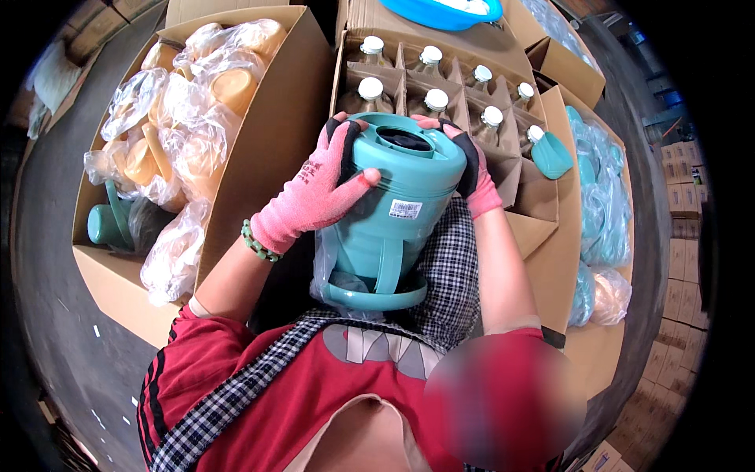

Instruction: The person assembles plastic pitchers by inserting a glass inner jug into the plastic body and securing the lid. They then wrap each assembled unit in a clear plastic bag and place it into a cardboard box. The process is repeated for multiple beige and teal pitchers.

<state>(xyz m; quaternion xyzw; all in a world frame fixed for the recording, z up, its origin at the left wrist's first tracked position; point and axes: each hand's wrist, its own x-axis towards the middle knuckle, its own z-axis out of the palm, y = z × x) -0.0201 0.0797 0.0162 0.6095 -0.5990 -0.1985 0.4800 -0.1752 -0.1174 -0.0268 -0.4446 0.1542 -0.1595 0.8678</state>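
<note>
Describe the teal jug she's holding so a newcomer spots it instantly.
Start at the divided carton of white-capped bottles; just below it, at picture centre, is the teal jug. Both pink-gloved hands, left and right, clasp it, open end up, unlike the loose bagged jugs.

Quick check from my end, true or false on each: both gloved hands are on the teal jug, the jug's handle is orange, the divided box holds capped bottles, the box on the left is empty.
1. Both the left hand and the right hand grip the teal jug. True.
2. The jug's handle is orange. False: it is teal.
3. The divided box holds bottles with white caps. True.
4. The left box is empty. False: it holds plastic-wrapped pieces.
</note>
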